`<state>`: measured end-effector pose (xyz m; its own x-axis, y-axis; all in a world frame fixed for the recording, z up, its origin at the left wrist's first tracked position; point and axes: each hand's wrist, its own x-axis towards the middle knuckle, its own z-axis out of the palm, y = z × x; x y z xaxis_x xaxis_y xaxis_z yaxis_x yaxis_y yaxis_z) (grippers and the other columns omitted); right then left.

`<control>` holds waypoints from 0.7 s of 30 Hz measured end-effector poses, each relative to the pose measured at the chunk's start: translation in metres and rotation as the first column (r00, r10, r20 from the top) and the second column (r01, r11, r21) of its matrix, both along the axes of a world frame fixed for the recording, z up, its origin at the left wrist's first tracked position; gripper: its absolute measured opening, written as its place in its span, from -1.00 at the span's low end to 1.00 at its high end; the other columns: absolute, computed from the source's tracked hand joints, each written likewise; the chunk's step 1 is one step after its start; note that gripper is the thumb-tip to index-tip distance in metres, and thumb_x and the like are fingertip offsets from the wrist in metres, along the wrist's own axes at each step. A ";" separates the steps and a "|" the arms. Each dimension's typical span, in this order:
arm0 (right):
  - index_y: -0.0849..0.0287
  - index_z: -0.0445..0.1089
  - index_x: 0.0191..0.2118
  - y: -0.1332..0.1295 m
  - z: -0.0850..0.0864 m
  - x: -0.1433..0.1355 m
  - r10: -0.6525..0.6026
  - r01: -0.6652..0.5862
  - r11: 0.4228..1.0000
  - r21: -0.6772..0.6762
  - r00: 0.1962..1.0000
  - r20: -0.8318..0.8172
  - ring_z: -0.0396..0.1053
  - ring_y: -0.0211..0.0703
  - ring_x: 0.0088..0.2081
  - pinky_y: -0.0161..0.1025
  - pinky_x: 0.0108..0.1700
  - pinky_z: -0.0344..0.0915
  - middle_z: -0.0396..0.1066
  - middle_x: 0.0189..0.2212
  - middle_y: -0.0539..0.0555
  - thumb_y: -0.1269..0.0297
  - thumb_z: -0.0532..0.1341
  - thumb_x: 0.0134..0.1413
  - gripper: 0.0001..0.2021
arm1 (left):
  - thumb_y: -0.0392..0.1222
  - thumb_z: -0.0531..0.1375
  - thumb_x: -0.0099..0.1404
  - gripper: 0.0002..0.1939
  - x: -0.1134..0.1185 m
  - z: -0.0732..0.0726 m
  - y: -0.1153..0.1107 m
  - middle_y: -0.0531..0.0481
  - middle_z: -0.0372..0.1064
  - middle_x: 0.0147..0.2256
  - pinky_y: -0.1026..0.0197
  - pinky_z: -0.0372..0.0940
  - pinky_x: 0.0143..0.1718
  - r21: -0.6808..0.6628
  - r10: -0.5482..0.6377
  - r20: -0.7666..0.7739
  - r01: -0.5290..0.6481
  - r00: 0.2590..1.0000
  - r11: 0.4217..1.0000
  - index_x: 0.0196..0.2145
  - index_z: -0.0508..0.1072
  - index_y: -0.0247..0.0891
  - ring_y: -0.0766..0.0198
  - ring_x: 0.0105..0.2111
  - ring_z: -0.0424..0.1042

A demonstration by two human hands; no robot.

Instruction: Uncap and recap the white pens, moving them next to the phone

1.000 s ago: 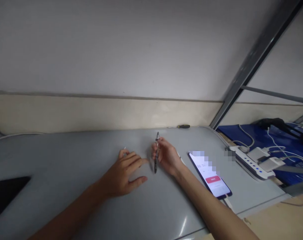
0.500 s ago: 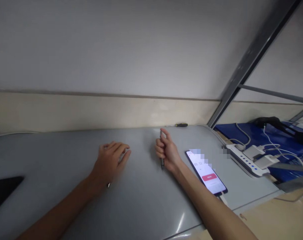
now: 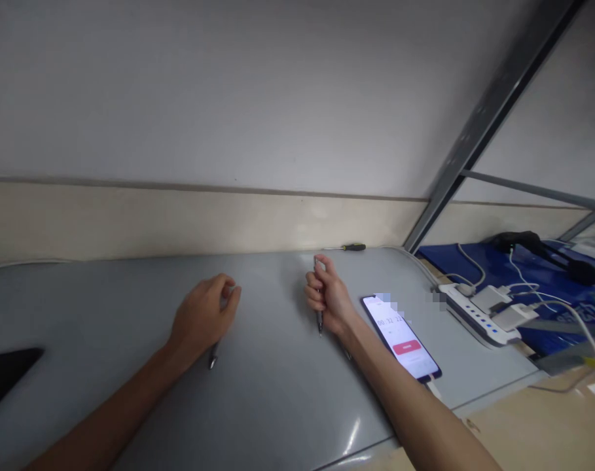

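Left hand (image 3: 203, 313): fingers curled; cannot tell whether it grips the slim rod (image 3: 213, 358) showing near its 6 o'clock. Right hand (image 3: 329, 297): closed round pen (image 3: 319, 320), tip towards 6 o'clock. Screwdriver (image 3: 355, 247) at that hand's 1 o'clock, phone (image 3: 401, 339) at its 4.

Phone (image 3: 400, 337) right of pen (image 3: 319, 319)

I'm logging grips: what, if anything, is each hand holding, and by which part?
The right hand grips a pen around its barrel. A slim object shows beside the left hand; whether it's held can't be told.
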<state>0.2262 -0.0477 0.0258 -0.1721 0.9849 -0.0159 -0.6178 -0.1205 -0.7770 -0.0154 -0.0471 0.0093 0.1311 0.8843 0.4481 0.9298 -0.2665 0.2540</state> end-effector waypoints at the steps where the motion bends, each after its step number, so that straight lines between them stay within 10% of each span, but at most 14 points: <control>1: -0.06 0.10 -0.15 0.000 0.000 0.000 0.000 0.000 1.000 0.001 1.000 0.007 -0.29 -0.39 -0.64 -0.42 -0.62 -0.39 -0.15 -0.59 -0.20 0.14 0.23 0.14 -0.73 | -0.06 -0.02 0.36 -0.77 0.000 -0.001 0.000 -0.03 0.40 -0.37 0.13 0.23 -0.26 -0.008 0.011 -0.006 -0.011 1.000 1.000 -0.31 0.32 -0.21 0.14 -0.30 0.39; 21: 0.01 0.16 -0.15 0.004 0.001 0.011 0.007 -0.016 0.999 0.037 0.974 0.228 -0.12 -0.42 -0.66 -0.43 -0.64 -0.25 0.07 -0.58 -0.19 0.05 0.22 0.08 -0.70 | -0.05 -0.03 0.36 -0.77 -0.002 0.001 0.000 -0.08 0.43 -0.35 0.10 0.25 -0.30 -0.073 0.030 -0.084 -0.036 0.996 0.997 -0.24 0.31 -0.22 0.07 -0.29 0.43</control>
